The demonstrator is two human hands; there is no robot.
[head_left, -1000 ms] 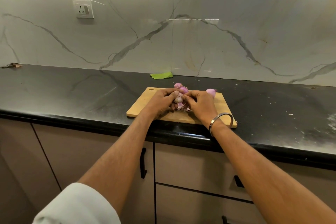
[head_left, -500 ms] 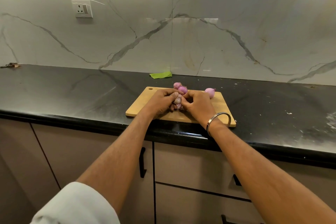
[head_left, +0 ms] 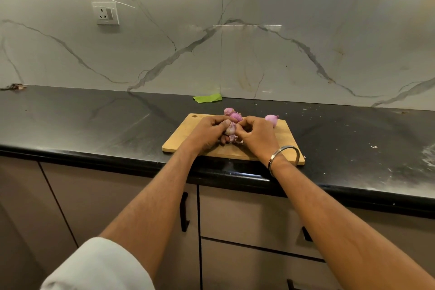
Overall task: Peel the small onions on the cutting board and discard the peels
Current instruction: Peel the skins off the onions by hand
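A wooden cutting board [head_left: 183, 139] lies near the front edge of the black counter. Over its middle my left hand [head_left: 207, 133] and my right hand [head_left: 255, 134] meet, and both pinch one small pale-purple onion [head_left: 230, 129] between their fingertips. Bits of loose peel [head_left: 239, 141] lie on the board under the hands. Two pink onions [head_left: 233, 114] sit together at the board's far edge behind my fingers. Another pink onion [head_left: 271, 118] rests at the far right of the board. A metal bangle circles my right wrist.
A green scrap [head_left: 207, 98] lies against the marble backsplash behind the board. Small debris [head_left: 14, 87] sits at the counter's far left. White specks dot the counter [head_left: 353, 139] right of the board. A wall socket [head_left: 107, 13] is up left. Cabinet drawers run below.
Both hands have stayed over the board's middle, working the same onion with small finger movements. The other onions have not moved.
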